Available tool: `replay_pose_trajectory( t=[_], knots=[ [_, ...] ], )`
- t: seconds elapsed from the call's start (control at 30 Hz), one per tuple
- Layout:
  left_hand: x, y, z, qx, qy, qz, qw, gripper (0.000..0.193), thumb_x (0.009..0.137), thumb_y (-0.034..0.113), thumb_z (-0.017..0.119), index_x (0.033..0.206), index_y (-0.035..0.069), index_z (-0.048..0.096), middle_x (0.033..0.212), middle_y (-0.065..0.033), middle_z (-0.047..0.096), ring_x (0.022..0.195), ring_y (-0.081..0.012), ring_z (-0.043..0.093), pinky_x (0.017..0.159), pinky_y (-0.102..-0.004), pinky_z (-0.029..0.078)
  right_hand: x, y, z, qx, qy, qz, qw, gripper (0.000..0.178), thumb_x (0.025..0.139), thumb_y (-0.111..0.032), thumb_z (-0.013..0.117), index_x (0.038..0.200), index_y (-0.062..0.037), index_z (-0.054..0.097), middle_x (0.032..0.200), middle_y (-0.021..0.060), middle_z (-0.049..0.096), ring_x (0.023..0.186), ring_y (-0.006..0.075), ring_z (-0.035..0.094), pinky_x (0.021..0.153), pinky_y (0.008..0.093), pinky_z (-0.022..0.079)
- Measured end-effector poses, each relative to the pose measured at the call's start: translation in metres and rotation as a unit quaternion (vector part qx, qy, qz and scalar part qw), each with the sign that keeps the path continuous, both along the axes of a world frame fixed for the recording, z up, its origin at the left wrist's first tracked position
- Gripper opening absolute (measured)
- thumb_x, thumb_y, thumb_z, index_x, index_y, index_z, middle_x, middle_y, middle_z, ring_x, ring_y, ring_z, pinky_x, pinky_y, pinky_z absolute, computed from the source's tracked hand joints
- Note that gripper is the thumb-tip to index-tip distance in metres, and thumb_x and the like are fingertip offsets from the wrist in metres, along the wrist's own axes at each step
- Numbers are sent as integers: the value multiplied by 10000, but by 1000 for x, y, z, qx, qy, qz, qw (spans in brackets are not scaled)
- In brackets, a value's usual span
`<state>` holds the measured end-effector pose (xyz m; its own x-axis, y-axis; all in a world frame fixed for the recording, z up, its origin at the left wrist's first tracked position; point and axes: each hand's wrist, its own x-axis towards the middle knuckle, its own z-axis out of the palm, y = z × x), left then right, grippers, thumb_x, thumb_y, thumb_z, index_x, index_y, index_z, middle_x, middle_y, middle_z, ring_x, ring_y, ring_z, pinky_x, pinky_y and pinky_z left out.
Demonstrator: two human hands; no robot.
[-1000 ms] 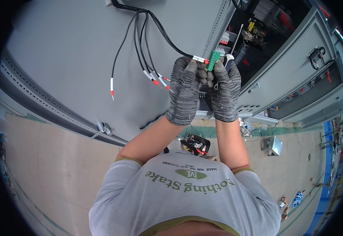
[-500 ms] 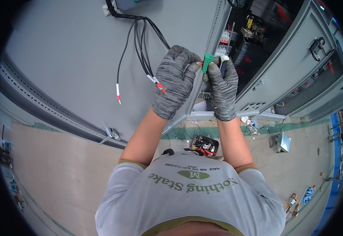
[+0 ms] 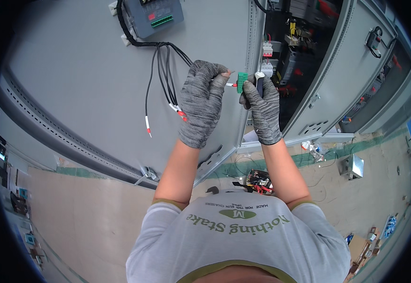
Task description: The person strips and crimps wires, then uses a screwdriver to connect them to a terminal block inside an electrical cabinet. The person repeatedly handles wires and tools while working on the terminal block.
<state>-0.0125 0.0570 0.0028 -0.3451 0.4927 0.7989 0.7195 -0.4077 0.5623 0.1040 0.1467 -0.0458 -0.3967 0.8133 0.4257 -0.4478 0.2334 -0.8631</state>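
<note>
My right hand [image 3: 263, 111], in a grey knit glove, pinches a green terminal block connector [image 3: 242, 83]. A tool with a dark handle and white end [image 3: 260, 81] also sits in that hand. A wire end with white sleeve and red tip [image 3: 232, 85] meets the connector's left side. My left hand [image 3: 201, 101], gloved with bare fingertips, is closed just left of the connector; a thin dark point sticks out at its fingertips, its kind unclear. Black wires [image 3: 167, 75] run down beside and behind this hand. One wire end [image 3: 148, 126] hangs apart from the others.
The grey cabinet door [image 3: 87, 85] carries a grey device [image 3: 156, 19] with a green socket strip. To the right, the open cabinet holds breakers [image 3: 267, 49] and wiring. Below lie a tool container [image 3: 259, 179] and a metal box [image 3: 352, 166] on the floor.
My left fingers have drawn back left from the connector, exposing the white-sleeved wire at its side. The view has shifted, bringing more of the door's device into sight.
</note>
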Motion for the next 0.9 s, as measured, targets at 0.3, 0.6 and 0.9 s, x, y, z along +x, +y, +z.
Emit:
replay_pose_trajectory(
  t=[0.3, 0.6, 0.9],
  knots=[
    [11, 10, 2, 6, 120, 30, 992, 71, 874, 44, 615, 907, 32, 676, 903, -75, 633, 852, -191, 592, 798, -308, 455, 51, 4, -40, 54, -92, -155, 982, 181, 895, -188, 668, 1003, -47, 632, 840, 61, 637, 748, 175, 605, 687, 296, 500],
    [-21, 0, -54, 2, 142, 60, 988, 183, 960, 129, 581, 1053, -1, 670, 1006, -115, 663, 908, -197, 619, 818, -289, 510, 175, -121, -304, -114, -389, -197, 893, 255, 921, -200, 587, 1091, -11, 558, 875, 149, 626, 847, 307, 625, 762, 408, 484],
    [-24, 33, -67, -37, 183, 140, 972, 222, 965, 139, 576, 1100, -29, 629, 966, -93, 632, 641, -119, 575, 551, -215, 499, 381, -249, -496, -494, -533, -226, 649, 397, 815, -341, 656, 1021, -2, 647, 908, 200, 686, 829, 345, 652, 771, 423, 510]
  ],
)
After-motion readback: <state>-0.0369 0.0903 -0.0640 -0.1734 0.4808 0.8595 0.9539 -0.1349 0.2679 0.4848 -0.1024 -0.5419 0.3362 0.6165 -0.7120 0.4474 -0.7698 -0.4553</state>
